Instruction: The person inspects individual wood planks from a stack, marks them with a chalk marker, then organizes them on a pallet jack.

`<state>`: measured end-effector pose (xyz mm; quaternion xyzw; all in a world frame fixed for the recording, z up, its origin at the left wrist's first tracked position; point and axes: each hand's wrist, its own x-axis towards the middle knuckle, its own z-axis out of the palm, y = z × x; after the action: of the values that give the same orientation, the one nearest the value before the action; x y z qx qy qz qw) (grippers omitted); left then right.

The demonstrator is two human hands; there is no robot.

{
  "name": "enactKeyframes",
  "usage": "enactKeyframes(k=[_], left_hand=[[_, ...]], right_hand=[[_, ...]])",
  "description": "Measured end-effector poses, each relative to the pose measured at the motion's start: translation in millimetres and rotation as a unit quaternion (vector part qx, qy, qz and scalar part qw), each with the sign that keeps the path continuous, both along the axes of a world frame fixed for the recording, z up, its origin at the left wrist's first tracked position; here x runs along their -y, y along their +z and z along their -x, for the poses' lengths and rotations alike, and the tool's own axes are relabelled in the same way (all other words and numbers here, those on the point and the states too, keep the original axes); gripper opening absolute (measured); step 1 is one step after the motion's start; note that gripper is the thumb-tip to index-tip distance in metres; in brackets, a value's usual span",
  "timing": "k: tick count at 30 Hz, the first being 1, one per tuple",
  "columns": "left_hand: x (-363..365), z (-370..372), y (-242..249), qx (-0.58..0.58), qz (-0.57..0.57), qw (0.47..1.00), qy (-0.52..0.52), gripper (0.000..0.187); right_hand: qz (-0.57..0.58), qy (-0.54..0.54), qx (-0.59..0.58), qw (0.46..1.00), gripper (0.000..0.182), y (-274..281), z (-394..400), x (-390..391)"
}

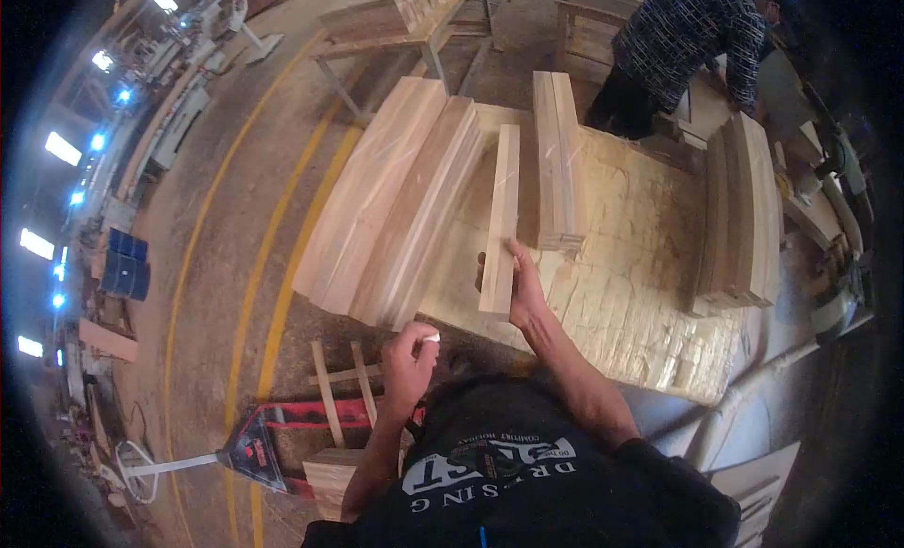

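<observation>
My hands are apart: my right hand (525, 282) grips the near end of a wooden strip (503, 200), over the bench (631, 275) between the left stacks (381, 190) and the middle stack (559, 171); my left hand (409, 367) pinches a small white piece (432, 338), perhaps chalk. I judge this step to be handling one strip; the next move calls for a steady right grip, clear of neighbouring wood.
</observation>
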<state>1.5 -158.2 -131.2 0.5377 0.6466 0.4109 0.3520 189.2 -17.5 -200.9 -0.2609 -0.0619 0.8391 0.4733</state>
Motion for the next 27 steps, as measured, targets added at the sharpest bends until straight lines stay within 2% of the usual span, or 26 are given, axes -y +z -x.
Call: enactKeyframes(k=[2,3,4,5,7,8,9,10,12,14,16,18,24,27], left_hand=[[-4.8,1.7,5.7,-0.006,-0.035,0.999,0.026,0.013],[-5.3,1.7,0.3,0.002,-0.034,0.999,0.026,0.013],[-5.6,1.9,-6.7,0.038,-0.034,0.998,0.034,0.013],[-7.1,0.6,-10.2,0.073,-0.035,0.996,0.043,0.013],[-11.9,-6.4,-6.3,0.084,-0.042,0.995,0.040,0.013],[-14.1,-10.3,-4.7,0.088,-0.049,0.994,0.034,0.012],[-15.5,-13.7,-6.5,0.095,-0.048,0.994,0.037,0.012],[-17.3,-17.2,-8.2,0.123,-0.054,0.990,0.032,0.013],[-22.1,-23.5,-9.8,0.155,-0.062,0.985,0.032,0.013],[-23.9,-29.2,-5.5,0.032,-0.144,0.989,0.012,0.013],[-27.2,-38.6,14.9,-0.003,-0.163,0.986,0.022,0.014],[-32.5,-47.9,35.3,-0.043,-0.183,0.982,0.027,0.014],[-59.8,-78.0,70.2,-0.113,-0.360,0.924,-0.059,0.022],[-65.8,-90.4,77.2,-0.159,-0.389,0.903,-0.091,0.020]], right_hand=[[0.001,-0.001,-0.005,1.000,0.046,11.6,5.0,10.0],[0.020,-0.027,-0.048,0.998,0.044,18.9,7.4,18.2],[0.038,-0.053,-0.091,0.994,0.042,35.0,10.0,24.5],[0.038,-0.053,-0.084,0.994,0.042,46.2,10.6,26.2],[0.106,-0.151,-0.208,0.961,0.043,59.5,9.1,26.8],[0.108,-0.175,-0.219,0.954,0.042,60.2,5.5,22.9],[0.109,-0.173,-0.212,0.956,0.042,52.0,0.1,18.5],[0.030,-0.142,-0.224,0.964,0.042,53.6,-1.8,12.9],[0.043,-0.089,-0.284,0.954,0.041,62.1,-16.3,10.4],[0.036,-0.058,-0.234,0.970,0.043,74.6,-30.2,1.7],[0.038,-0.032,-0.190,0.980,0.045,95.7,-31.5,-1.1],[0.017,-0.061,0.031,0.998,0.039,130.1,-21.0,-3.2],[0.005,0.012,0.038,0.999,0.042,122.7,-25.0,-24.6],[-0.009,0.024,0.051,0.998,0.044,121.3,-24.6,-24.7]])
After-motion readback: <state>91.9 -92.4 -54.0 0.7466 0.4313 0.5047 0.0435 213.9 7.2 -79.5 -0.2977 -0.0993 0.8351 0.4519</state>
